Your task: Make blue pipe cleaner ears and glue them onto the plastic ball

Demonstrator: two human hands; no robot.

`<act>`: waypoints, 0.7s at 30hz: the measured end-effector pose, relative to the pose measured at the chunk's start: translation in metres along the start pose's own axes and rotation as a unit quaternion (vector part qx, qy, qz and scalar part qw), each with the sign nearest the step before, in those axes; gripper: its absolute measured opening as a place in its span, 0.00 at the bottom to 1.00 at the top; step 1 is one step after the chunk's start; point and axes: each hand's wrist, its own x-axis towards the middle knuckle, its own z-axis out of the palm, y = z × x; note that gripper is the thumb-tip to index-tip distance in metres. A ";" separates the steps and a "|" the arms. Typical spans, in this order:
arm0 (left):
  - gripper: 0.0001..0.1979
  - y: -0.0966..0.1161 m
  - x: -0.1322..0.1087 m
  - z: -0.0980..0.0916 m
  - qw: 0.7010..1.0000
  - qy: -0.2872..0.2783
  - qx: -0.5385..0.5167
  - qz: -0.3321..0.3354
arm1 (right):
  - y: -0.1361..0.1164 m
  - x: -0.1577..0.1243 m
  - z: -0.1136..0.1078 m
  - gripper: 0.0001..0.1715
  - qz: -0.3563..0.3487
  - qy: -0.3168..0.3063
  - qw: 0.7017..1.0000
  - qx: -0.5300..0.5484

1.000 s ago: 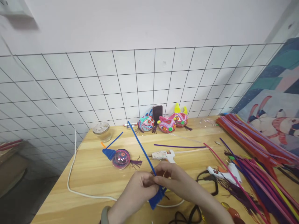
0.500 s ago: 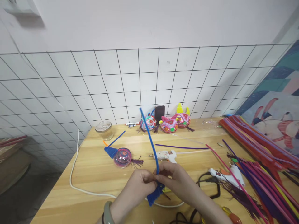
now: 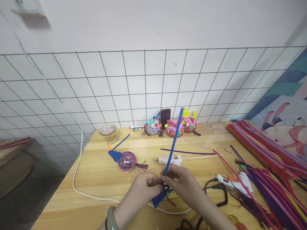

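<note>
Between my hands is a blue pipe cleaner [image 3: 174, 143], its long free end rising and leaning to the right. Its lower part is worked into a flat, folded blue fan shape [image 3: 158, 198] that hangs under my fingers. My left hand [image 3: 148, 188] pinches the top of the folded part. Thumb and finger of my right hand [image 3: 178, 182] are closed on the base of the upright length. A similar blue fan piece [image 3: 115, 156] lies at left, touching a round ornament [image 3: 127, 161] with a clear dome and a dark tassel.
A white glue gun [image 3: 169, 159] lies beyond my hands, another glue gun [image 3: 236, 182] to the right. Pipe cleaner bundles [image 3: 261, 147] cover the right side. Several colourful fish-like ornaments [image 3: 174, 128], a phone [image 3: 165, 117] and a glass jar [image 3: 108, 133] stand at the back. A white cord [image 3: 96, 198] crosses the table.
The free end of the blue pipe cleaner has swung from leaning left to leaning right. Both hands keep their pinch close together, with the right fingers shifted slightly.
</note>
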 end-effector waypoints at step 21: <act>0.08 0.004 0.005 -0.006 0.986 0.133 -0.105 0.012 | -0.007 -0.004 0.007 0.04 -0.046 0.065 0.997 0.003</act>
